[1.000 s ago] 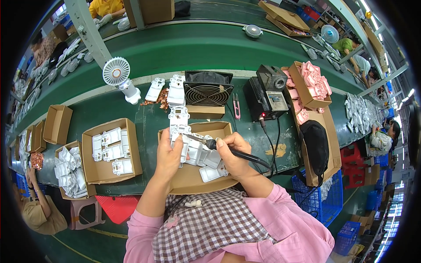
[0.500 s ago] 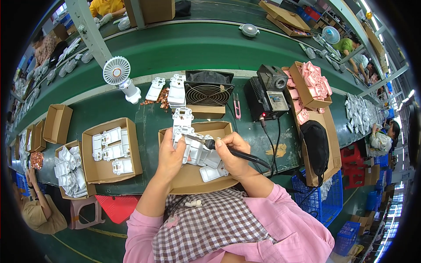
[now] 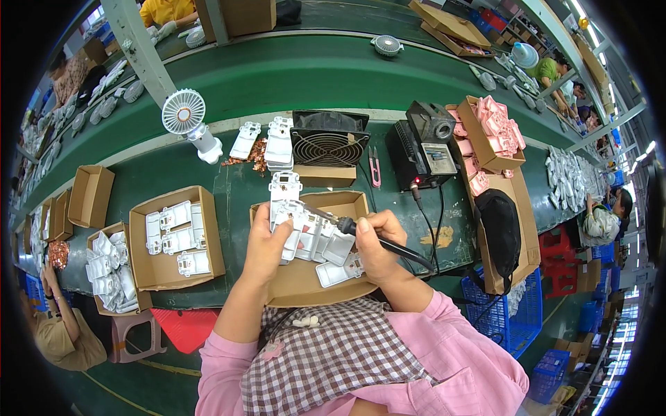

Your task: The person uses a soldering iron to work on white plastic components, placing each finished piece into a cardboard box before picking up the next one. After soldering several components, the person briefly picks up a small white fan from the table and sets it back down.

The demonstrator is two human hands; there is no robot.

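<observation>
My left hand (image 3: 265, 244) grips a white plastic housing (image 3: 288, 212) between thumb and fingers, over a cardboard box (image 3: 288, 295). Further white housings (image 3: 336, 251) lie in that box. Wrapped around the black handle of a soldering iron (image 3: 397, 248), my right hand (image 3: 380, 251) slants its thin metal tip left toward the held housing. Whether the tip touches the housing is too small to tell. Just beyond, another white housing (image 3: 285, 184) lies near a stack of white housings (image 3: 279, 142).
A black fan (image 3: 330, 147), red-handled snips (image 3: 374, 168) and a black soldering station (image 3: 423, 156) stand behind. Left are a small white fan (image 3: 184, 112) and a box of housings (image 3: 219, 239). Pink parts (image 3: 496, 128) fill a right-hand box. Co-workers sit around a green conveyor (image 3: 277, 80).
My right hand and the soldering iron have shifted slightly right, away from the left hand. The round fan on the conveyor has moved a little to the left.
</observation>
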